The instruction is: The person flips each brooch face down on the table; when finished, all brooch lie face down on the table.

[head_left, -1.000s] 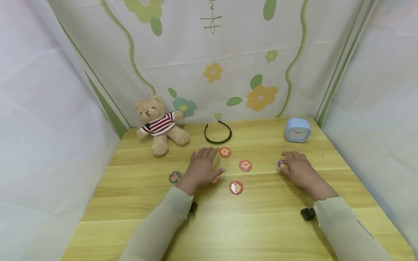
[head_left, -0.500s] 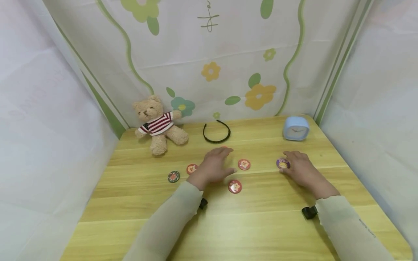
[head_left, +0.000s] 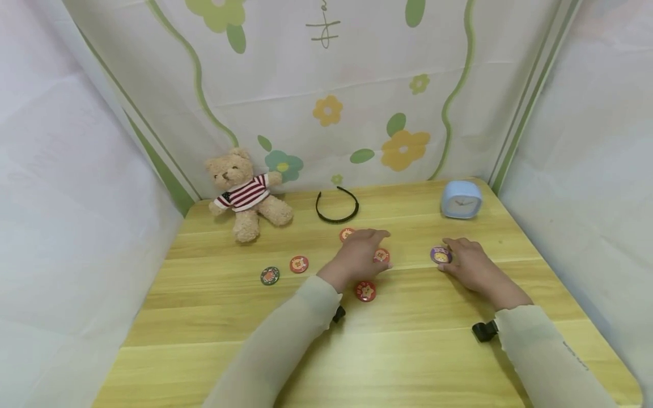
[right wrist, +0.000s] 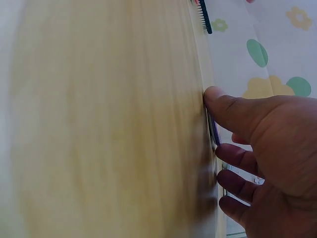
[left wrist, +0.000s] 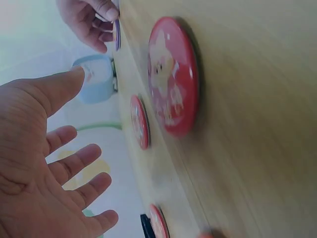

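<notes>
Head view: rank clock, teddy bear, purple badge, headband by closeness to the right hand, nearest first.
1. Purple badge: between thumb and fingers of the right hand.
2. Clock: just beyond the hand, toward the table's back right.
3. Headband: back edge, near the middle.
4. Teddy bear: back left.

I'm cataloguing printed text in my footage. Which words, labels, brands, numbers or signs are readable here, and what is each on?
"H", turned sideways, on the patterned backdrop; the rest runs out of view.
Too small or blurred: markings on the red star badge, purple badge, right sleeve and clock.
Too faint: marks on the cloth at left.
Nothing else is readable.
</notes>
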`<state>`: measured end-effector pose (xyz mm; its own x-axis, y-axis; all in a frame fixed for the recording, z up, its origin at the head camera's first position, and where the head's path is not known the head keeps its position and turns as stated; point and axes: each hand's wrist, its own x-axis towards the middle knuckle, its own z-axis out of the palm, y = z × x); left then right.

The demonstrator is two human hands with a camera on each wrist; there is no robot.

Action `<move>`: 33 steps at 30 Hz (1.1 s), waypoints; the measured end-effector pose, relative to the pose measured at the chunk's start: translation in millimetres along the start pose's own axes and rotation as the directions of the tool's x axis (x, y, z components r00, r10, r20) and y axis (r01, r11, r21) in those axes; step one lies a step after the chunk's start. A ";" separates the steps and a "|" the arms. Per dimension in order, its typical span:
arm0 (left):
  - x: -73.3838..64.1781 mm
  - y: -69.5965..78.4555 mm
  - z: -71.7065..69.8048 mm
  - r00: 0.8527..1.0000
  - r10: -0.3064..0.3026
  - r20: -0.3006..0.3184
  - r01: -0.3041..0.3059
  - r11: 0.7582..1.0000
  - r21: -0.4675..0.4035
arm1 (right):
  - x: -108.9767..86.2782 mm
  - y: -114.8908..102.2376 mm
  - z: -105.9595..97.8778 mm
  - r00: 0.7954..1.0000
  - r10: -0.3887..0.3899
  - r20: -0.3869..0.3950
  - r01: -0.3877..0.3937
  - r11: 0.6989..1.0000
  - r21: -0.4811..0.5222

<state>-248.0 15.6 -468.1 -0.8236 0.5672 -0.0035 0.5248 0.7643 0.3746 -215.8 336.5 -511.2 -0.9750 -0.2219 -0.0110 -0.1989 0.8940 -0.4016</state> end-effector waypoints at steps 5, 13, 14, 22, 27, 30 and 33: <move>8.5 8.3 5.2 0.999 0.020 0.034 -0.022 0.999 0.050 | -0.9 1.2 1.8 1.000 -0.010 -0.002 0.011 1.000 0.009; 18.0 16.2 11.5 0.998 0.020 0.066 -0.025 0.997 0.077 | -2.3 1.8 0.5 1.000 -0.015 0.006 0.015 1.000 0.006; 19.3 17.3 11.9 0.997 0.020 0.069 -0.025 0.997 0.077 | -2.4 1.9 0.3 1.000 -0.016 0.007 0.016 1.000 0.003; 30.6 29.4 15.4 0.995 -0.003 0.100 -0.007 0.995 0.096 | -1.7 1.6 -1.5 1.000 -0.023 0.012 0.023 1.000 -0.009; 39.2 34.7 20.7 0.994 -0.001 0.109 -0.012 0.993 0.120 | -1.6 1.8 -1.1 1.000 -0.019 0.013 0.019 1.000 0.001; 43.9 37.7 23.1 0.994 0.001 0.114 -0.014 0.993 0.119 | -1.9 1.9 -1.1 1.000 -0.007 0.015 0.007 1.000 0.018; 47.3 39.2 24.8 0.993 0.000 0.114 -0.014 0.993 0.117 | -2.2 1.4 -2.2 1.000 -0.002 0.016 0.001 0.999 0.033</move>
<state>-261.0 80.0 -476.5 -0.7934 0.5987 -0.1095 0.5575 0.7871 0.2640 -214.2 339.0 -509.7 -0.9730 -0.2296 -0.0254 -0.1965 0.8804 -0.4317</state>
